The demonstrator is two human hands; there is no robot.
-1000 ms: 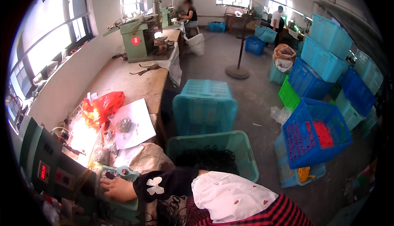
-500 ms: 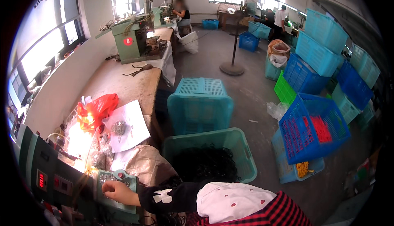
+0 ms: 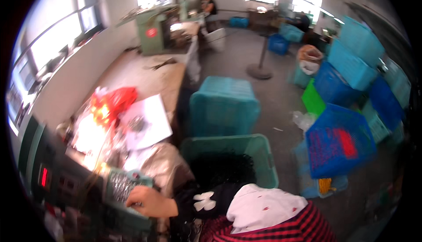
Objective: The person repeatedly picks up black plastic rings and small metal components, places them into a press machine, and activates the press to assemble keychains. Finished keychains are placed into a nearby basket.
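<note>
My right hand (image 3: 151, 201), in a black sleeve with a white bow, is at the lower left with its fingers curled together. It is at the near right edge of a green tray (image 3: 118, 204) of small shiny metal pieces (image 3: 119, 187). Blur hides what the fingertips hold, if anything. Left of the tray is a dark green machine (image 3: 55, 178) with a lit red display. My left hand is out of view.
Beyond the tray lie brown wrapping paper (image 3: 160, 165), a white sheet (image 3: 156, 130) and a red plastic bag (image 3: 121, 101). A green tub (image 3: 270, 163) of black strands stands right of the bench. Blue crates (image 3: 334, 83) are stacked further right.
My right hand has drawn back from over the tray, toward its near right edge. The whole view has shifted a little and is now blurred.
</note>
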